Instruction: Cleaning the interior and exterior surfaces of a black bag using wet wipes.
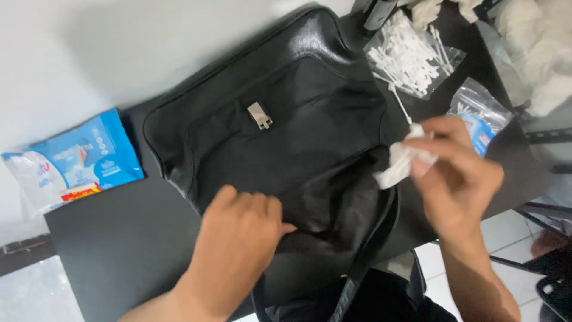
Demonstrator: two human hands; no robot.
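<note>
One black bag (280,113) lies diagonally, strap (363,262) nearward.

**Black tabletop and items resting on it**

Surface: dark, matte black tabletop (137,244), set against a pale wall; its near edge runs diagonally over a tiled floor.

Directly on it:
- 1 black leather bag (268,125), lying flat, metal clasp facing up, strap trailing off the near edge.
- 1 blue-and-white wipes packet (74,161), at the left end, partly overhanging the edge, well apart from the bag.
- 1 clear pouch of white cotton swabs (411,56), just beside the bag's far right corner.
- 1 smaller clear zip pouch (479,113) with blue-white contents, near the swabs.
</note>
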